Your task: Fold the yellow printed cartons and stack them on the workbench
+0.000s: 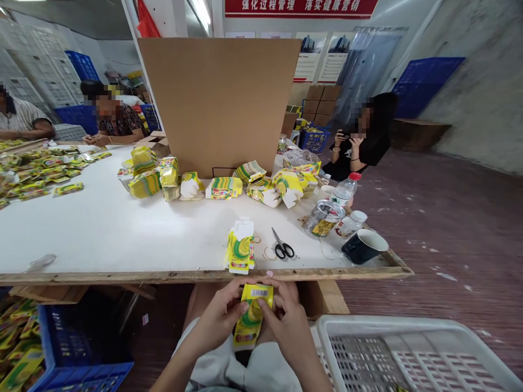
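Note:
Over my lap, just below the table's front edge, I hold a small yellow-green carton [250,326] with a barcode near its upper end. My left hand [226,307] grips its left side, thumb on the front. My right hand [281,313] grips the right side, its thumb pressed on the printed face. The fingers behind the carton are partly hidden. Straight ahead on the table lies a small stack of flat yellow cartons [240,249]. Black-handled scissors [283,247] lie right of the stack, near loose rubber bands [268,253].
Bundles of cartons [224,188] line the foot of a tall cardboard sheet [220,103]. A dark mug [362,247], jar [322,220] and bottles stand at the right. A white basket [408,326] and blue crate [81,348] flank me. Several people sit nearby; packets [44,171] lie left.

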The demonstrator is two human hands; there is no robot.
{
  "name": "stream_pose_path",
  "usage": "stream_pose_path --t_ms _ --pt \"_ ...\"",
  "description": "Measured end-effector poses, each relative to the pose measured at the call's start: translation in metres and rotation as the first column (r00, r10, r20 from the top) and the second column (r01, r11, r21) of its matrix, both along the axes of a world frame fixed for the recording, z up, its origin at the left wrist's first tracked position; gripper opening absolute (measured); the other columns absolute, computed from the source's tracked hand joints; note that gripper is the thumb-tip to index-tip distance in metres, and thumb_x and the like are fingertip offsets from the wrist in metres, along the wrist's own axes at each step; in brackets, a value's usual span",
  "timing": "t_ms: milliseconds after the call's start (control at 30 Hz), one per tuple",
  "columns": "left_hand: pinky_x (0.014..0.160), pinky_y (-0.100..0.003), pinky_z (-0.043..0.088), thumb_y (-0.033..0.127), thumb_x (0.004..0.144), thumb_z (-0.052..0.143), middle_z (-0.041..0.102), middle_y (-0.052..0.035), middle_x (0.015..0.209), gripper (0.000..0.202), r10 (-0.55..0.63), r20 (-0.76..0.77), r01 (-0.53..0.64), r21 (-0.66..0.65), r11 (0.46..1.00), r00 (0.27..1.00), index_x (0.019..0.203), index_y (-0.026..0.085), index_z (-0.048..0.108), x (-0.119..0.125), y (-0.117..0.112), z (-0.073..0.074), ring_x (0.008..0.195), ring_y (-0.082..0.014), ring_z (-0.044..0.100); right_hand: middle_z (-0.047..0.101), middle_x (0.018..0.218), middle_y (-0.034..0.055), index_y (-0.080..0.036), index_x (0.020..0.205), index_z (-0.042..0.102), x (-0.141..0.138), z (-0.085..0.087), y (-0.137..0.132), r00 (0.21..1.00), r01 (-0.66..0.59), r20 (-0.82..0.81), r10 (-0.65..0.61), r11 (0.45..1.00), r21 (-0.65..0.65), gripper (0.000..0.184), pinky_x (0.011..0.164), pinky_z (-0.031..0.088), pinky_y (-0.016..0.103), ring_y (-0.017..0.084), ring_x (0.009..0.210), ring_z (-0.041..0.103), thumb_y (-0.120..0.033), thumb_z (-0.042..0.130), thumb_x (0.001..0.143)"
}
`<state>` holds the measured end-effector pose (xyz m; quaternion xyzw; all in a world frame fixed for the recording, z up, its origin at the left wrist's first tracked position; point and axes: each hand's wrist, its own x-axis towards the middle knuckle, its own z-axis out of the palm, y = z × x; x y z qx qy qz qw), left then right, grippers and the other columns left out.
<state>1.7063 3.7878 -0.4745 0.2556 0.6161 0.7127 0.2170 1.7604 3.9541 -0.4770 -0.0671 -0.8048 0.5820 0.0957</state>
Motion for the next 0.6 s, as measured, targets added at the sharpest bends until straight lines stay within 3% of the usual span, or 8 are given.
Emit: stream_pose_path --t_ms 100,200,300,400,433,467,567,600 --pt "0.082 -0.029 0.052 0.031 0.083 0.069 0.072 -0.011 0.111 0.047 0.007 0.137 -0.016 0.065 0.998 0.991 0.127 0.021 0.057 -0.001 0.001 0.002 0.095 -0.0226 0.069 0.061 0.056 -0.0044 -0.018 0.116 0.06 0.001 -0.001 -0.003 0.999 0.026 -0.032 -0.024 0.997 0.07 0.035 0.048 0.046 0.023 0.015 0.045 0.056 -0.035 0.061 0.085" --pt "0.075 -0.027 0.052 0.03 0.078 0.075 0.076 -0.0071 0.097 0.044 0.026 0.205 -0.043 0.08 0.996 0.978 0.119 0.021 0.061 0.002 0.006 0.004 0.081 -0.0186 0.07 0.073 0.084 0.0052 -0.02 0.117 0.062 0.002 -0.004 -0.002 0.998 0.023 -0.056 -0.018 0.996 0.084 0.035 0.06 0.053 0.025 0.018 0.066 0.068 -0.041 0.055 0.09" --pt "0.079 -0.029 0.054 0.03 0.078 0.074 0.075 -0.0086 0.105 0.04 0.04 0.152 -0.048 0.055 0.997 0.988 0.116 0.02 0.063 0.009 0.017 0.006 0.088 -0.0206 0.071 0.069 0.117 0.009 -0.023 0.116 0.065 0.006 -0.006 0.006 0.99 0.07 -0.134 -0.051 0.988 0.14 0.032 0.087 0.052 0.032 0.023 0.105 0.065 -0.04 0.054 0.091" --pt "0.093 -0.036 0.053 0.029 0.083 0.068 0.067 -0.0119 0.127 0.043 0.042 -0.052 -0.045 -0.067 0.997 0.998 0.125 0.022 0.061 0.007 0.025 0.004 0.109 -0.0255 0.066 0.07 0.112 0.0092 -0.023 0.112 0.067 0.022 0.001 0.031 0.975 0.168 -0.177 -0.131 0.962 0.215 0.031 0.085 0.053 0.033 0.024 0.102 0.066 -0.042 0.054 0.09" --pt "0.101 -0.04 0.048 0.029 0.084 0.066 0.063 -0.0121 0.134 0.047 0.063 -0.162 -0.086 -0.134 0.987 0.985 0.13 0.023 0.057 0.002 0.026 0.001 0.119 -0.0266 0.061 0.072 0.106 0.0094 -0.023 0.108 0.068 0.031 0.006 0.046 0.96 0.251 -0.201 -0.197 0.923 0.292 0.032 0.081 0.053 0.035 0.025 0.095 0.067 -0.045 0.054 0.089" --pt "0.109 -0.045 0.041 0.028 0.086 0.065 0.058 -0.0117 0.14 0.051 0.089 -0.284 -0.151 -0.203 0.967 0.955 0.135 0.024 0.053 -0.004 0.026 -0.002 0.128 -0.0271 0.054 0.072 0.1 0.01 -0.024 0.103 0.07 0.041 0.011 0.062 0.928 0.361 -0.242 -0.282 0.844 0.397 0.034 0.079 0.052 0.039 0.027 0.09 0.066 -0.049 0.053 0.088" --pt "0.12 -0.056 0.018 0.022 0.085 0.064 0.042 -0.0102 0.152 0.061 0.142 -0.592 -0.408 -0.344 0.846 0.793 0.143 0.024 0.043 -0.033 0.019 -0.018 0.145 -0.0272 0.029 0.07 0.095 0.0147 -0.024 0.095 0.074 0.068 0.022 0.108 0.823 0.552 -0.353 -0.445 0.48 0.682 0.051 0.085 0.042 0.057 0.038 0.092 0.062 -0.066 0.047 0.082" --pt "0.12 -0.057 0.017 0.019 0.084 0.063 0.044 -0.0101 0.152 0.059 0.139 -0.636 -0.458 -0.369 0.809 0.759 0.141 0.024 0.046 -0.042 0.016 -0.024 0.145 -0.0272 0.03 0.069 0.095 0.0153 -0.024 0.095 0.074 0.072 0.023 0.117 0.815 0.555 -0.356 -0.457 0.437 0.708 0.055 0.085 0.042 0.058 0.039 0.092 0.061 -0.069 0.046 0.081"
